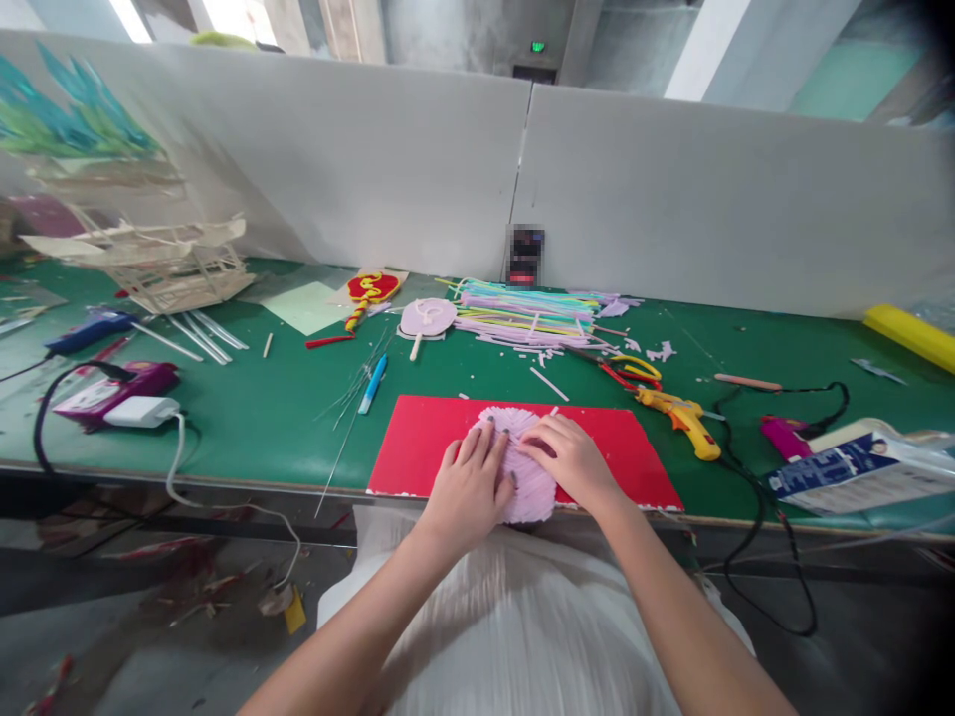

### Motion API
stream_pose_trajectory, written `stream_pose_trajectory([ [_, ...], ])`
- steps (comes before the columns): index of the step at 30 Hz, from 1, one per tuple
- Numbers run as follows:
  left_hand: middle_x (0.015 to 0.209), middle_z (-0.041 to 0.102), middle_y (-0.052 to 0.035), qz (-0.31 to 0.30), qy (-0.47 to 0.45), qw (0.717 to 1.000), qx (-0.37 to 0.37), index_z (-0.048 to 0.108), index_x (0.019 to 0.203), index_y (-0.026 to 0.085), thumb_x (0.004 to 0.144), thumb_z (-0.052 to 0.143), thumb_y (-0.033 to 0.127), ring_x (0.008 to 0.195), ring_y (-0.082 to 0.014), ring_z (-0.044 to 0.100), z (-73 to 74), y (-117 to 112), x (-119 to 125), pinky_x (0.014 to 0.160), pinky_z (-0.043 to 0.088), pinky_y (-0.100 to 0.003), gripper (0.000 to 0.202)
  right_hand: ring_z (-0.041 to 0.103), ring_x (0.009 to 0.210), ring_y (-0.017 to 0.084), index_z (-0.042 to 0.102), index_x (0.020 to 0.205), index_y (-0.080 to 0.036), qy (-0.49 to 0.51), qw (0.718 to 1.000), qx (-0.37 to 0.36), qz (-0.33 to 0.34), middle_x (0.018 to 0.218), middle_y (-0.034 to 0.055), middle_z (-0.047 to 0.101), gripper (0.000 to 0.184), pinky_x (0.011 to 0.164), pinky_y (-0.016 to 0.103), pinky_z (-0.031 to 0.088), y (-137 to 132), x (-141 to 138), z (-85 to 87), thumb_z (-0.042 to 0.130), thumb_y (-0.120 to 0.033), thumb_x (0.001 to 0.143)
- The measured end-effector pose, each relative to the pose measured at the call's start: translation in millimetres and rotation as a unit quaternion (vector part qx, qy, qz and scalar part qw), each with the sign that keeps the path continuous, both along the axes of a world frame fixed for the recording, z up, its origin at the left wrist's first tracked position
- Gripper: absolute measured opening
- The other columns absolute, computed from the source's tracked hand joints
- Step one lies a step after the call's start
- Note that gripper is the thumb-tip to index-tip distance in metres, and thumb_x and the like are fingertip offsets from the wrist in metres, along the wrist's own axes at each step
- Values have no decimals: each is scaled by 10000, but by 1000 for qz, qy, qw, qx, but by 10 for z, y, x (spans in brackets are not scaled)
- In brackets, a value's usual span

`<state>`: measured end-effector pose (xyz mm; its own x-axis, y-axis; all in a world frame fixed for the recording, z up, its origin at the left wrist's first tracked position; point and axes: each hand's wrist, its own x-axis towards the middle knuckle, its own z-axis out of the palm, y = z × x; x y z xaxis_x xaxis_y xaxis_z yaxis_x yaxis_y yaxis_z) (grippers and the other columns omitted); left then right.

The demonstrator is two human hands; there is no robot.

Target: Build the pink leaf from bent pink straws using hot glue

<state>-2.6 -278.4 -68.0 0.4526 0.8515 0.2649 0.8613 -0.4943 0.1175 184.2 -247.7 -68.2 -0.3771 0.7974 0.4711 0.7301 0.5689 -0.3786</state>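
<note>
A lilac, fuzzy rounded piece (531, 487) with ridged strips lies on a red board (418, 428) and reaches past its front edge. My left hand (472, 482) rests on the left side of this piece, fingers stretched out flat over it. At its right side, my right hand (571, 452) has thumb and fingertips pinched together, touching the surface. Whatever is between those fingertips is too small to make out. Beyond the board lie a pile of pastel pipe cleaners (522, 313) and a pale lilac disc on a stick (428, 317).
A yellow glue gun (682, 418) and scissors (634, 370) lie right of the board. To the left are a blue pen (373, 384), thin wires, and a purple power strip (119, 393) with cables. A model frame (164, 268) stands back left, before a white partition (358, 159).
</note>
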Motion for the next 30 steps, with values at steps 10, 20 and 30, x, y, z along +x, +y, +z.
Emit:
stream_pose_trajectory([
  [10,1430,419,-110,-2,-11,1000,-7,428,1348,112,900,392,331,1307,-253,371,6,10,4,1044,337,-420,501,573,843,197,669,866,-243,46,999,-22,-5,840,41,634,139,776,361,470,30,-42,-28,540,-294,881],
  [20,1424,428,-110,-4,-13,1000,-8,438,1340,119,900,396,334,1312,-251,365,0,14,-2,1048,337,-417,491,569,824,198,683,815,-237,52,998,-23,-9,820,34,646,116,780,374,453,74,-47,-43,581,-271,857],
  [30,1412,443,-110,-8,-23,1000,-7,459,1319,125,894,396,328,1299,-253,380,16,10,5,1036,338,-415,476,558,804,196,693,797,-248,43,999,-10,9,794,29,638,85,783,378,439,149,-32,-52,616,-246,831],
])
